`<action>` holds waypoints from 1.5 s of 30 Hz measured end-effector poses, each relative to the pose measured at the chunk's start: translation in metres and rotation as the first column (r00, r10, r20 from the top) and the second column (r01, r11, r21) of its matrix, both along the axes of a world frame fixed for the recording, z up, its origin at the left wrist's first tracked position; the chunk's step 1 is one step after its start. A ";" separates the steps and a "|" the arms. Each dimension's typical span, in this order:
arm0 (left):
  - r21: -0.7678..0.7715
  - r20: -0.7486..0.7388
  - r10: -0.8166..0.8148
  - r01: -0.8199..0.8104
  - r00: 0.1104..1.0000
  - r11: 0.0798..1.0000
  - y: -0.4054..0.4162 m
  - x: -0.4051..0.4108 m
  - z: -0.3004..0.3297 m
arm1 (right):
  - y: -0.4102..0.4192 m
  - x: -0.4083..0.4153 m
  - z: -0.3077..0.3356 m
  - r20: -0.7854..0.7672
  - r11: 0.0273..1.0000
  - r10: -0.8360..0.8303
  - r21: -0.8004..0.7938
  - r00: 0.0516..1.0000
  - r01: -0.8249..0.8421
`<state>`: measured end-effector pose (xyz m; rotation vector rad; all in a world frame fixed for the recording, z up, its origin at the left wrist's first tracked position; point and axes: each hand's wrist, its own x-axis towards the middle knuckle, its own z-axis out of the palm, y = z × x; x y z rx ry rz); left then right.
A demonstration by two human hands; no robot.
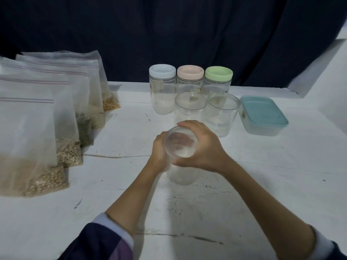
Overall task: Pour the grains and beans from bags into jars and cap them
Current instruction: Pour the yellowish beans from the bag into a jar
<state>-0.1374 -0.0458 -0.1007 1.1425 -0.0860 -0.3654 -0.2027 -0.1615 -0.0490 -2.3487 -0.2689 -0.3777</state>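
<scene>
Jar: we hold the clear jar [181, 166] upright on the white table [262, 194], straight ahead of us, its long axis vertical and its mouth toward the camera.
Lid: our right hand [201, 147] curls its fingers round the clear lid [181, 144] from the right.
Grip: our left hand [159, 152] wraps the jar's wall just under the lid.
Stage: we judge we are twisting the lid; which way, we cannot tell.
Risk: a smooth, empty jar may spin or tip if our left hand slackens.
Bags: sealed bags of grain [32, 147] stand near, to the left.
Beyond: two more clear tubs [222, 115], then three capped jars [190, 79], close enough to be knocked.
</scene>
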 end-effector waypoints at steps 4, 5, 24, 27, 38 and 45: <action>-0.035 0.009 -0.059 0.060 0.998 0.998 -0.006 -0.004 0.000 | -0.033 0.002 0.000 -0.076 0.983 0.182 0.053 0.980 -0.178; -0.040 0.020 -0.044 0.045 0.999 0.998 -0.006 -0.004 -0.001 | -0.040 0.001 -0.006 -0.090 0.977 0.173 0.144 0.981 -0.159; -0.059 0.036 -0.027 0.029 0.999 0.998 -0.009 -0.006 -0.006 | -0.059 -0.019 -0.032 -0.141 0.733 0.135 0.680 0.981 -0.003; -0.062 0.013 -0.023 0.023 1.000 0.998 -0.008 -0.006 -0.006 | -0.057 -0.018 -0.033 -0.129 0.726 0.116 0.687 0.985 0.004; 0.113 0.118 0.067 -0.080 0.991 0.990 -0.007 -0.007 -0.007 | -0.014 -0.024 0.004 -0.047 0.985 -0.033 -0.169 0.998 0.024; 0.096 0.111 0.078 -0.088 0.991 0.991 -0.006 -0.013 -0.002 | -0.009 -0.015 0.006 0.135 0.992 0.021 -0.125 0.991 -0.004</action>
